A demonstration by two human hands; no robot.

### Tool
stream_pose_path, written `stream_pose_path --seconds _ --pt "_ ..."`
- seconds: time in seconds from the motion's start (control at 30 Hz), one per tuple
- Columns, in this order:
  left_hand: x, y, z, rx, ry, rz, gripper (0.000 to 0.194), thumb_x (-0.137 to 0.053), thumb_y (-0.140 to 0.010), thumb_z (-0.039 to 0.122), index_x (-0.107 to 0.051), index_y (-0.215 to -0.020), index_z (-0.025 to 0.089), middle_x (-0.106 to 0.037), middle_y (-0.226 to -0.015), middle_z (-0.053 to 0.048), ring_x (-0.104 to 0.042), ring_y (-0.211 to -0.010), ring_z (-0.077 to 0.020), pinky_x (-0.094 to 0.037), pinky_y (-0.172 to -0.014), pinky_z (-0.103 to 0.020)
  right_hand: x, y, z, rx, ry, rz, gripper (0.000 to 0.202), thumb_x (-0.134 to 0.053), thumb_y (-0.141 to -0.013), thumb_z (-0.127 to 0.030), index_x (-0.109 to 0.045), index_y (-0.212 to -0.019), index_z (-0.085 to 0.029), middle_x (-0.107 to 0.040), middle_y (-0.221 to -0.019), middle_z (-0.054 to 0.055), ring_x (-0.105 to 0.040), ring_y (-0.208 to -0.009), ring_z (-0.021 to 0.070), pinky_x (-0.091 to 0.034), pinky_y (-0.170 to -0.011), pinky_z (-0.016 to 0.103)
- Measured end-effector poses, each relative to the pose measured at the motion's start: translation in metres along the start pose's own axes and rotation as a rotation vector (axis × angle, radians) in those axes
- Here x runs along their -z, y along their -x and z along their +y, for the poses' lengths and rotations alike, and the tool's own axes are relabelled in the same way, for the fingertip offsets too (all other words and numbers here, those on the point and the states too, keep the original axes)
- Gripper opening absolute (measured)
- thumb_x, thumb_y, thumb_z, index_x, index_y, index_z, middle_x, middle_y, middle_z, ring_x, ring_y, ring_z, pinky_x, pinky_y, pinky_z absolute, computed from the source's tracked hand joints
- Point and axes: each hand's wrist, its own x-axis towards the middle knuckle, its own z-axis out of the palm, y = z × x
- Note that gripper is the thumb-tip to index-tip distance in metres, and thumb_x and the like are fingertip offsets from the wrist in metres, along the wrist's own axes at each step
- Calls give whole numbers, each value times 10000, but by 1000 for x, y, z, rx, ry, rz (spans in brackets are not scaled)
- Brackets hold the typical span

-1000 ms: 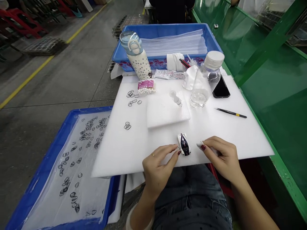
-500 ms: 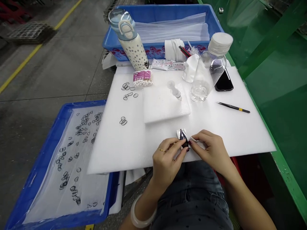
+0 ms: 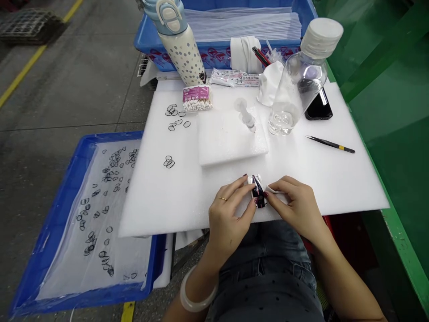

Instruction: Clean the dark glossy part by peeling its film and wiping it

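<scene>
A small glossy black-and-white piece, shaped somewhat like a toy car (image 3: 258, 191), is at the front of the white foam sheet (image 3: 174, 203). My left hand (image 3: 231, 211) grips it, fingers along its left side and thumb at its near end. My right hand (image 3: 295, 202) pinches a folded bit of white cloth or tissue (image 3: 273, 191) against the piece's right edge. The fingers partly cover that cloth. Beyond the hands, a thin foam block (image 3: 228, 141) carries a small translucent syringe-like dispenser (image 3: 247, 118).
Black tweezers (image 3: 330, 144), a phone (image 3: 319, 106) and a clear bottle (image 3: 284, 105) are at the right. A polka-dot flask (image 3: 183, 53) and cotton swabs (image 3: 197, 98) stand at the back left. Black rings (image 3: 169, 162) lie on the foam; a blue tray (image 3: 67, 183) at left holds many more.
The left fingers have shifted off the top of the piece to its side, so more of its black and white surface shows. The right hand stays at its right edge. The camera view has shifted slightly.
</scene>
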Motion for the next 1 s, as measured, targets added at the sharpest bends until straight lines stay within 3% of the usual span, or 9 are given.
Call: stream_pose_path --seconds 0.27,0.33,0.43,0.5,0.53,0.63,0.77,1.0 --pt "5 -1 1 79 22 -36 244 -694 -847 175 -714 -1085 223 -706 -1188 -82 -655 -1106 -252 -581 -932 -460 -1 2 3 11 -16 23 94 -623 -903 -207 -696 -850 -181 -632 -761 5 -563 -613 99 -392 -535 229" --pt "14 -6 -3 80 62 -119 349 -662 -857 150 -674 -1193 245 -662 -1288 -79 -623 -1186 -257 -571 -958 -453 1 3 4 14 -69 40 109 -606 -917 -206 -704 -872 -190 -644 -766 8 -582 -652 112 -422 -570 236" --pt "25 -19 -11 -77 90 -354 609 -559 -882 79 -471 -1445 295 -494 -1513 -64 -440 -1412 -267 -467 -1102 -479 4 7 7 50 -107 112 121 -585 -932 -203 -699 -895 -192 -661 -787 22 -600 -685 130 -456 -596 255" --pt "27 -29 -16 -204 68 -509 635 -518 -904 65 -417 -1479 316 -462 -1542 -48 -367 -1462 -268 -386 -1159 -517 3 12 9 95 -76 191 105 -590 -928 -191 -693 -908 -190 -663 -787 27 -598 -670 130 -460 -579 259" --pt "26 -32 -18 -236 56 -545 580 -523 -917 79 -462 -1444 315 -501 -1511 -49 -407 -1437 -271 -387 -1149 -527 2 14 9 116 -46 231 96 -595 -925 -182 -690 -914 -189 -656 -768 23 -589 -646 125 -455 -561 256" --pt "19 -36 -21 -214 34 -457 324 -622 -922 182 -631 -1234 268 -650 -1287 -67 -604 -1200 -266 -476 -1024 -501 -3 21 11 165 72 330 86 -612 -912 -147 -684 -925 -191 -623 -688 3 -533 -548 104 -418 -492 243" --pt "13 -30 -22 -177 41 -321 245 -683 -898 251 -669 -1143 246 -671 -1083 -55 -636 -1021 -238 -512 -903 -440 -7 25 13 284 170 398 181 -608 -895 -101 -688 -1009 -216 -666 -735 23 -549 -525 109 -423 -451 239" --pt "16 -28 -23 -184 67 -317 245 -675 -896 206 -666 -1139 235 -666 -1060 -48 -631 -1000 -226 -508 -884 -421 -6 26 15 462 286 270 209 -623 -865 -120 -716 -1025 -217 -705 -964 89 -638 -714 165 -518 -572 280"
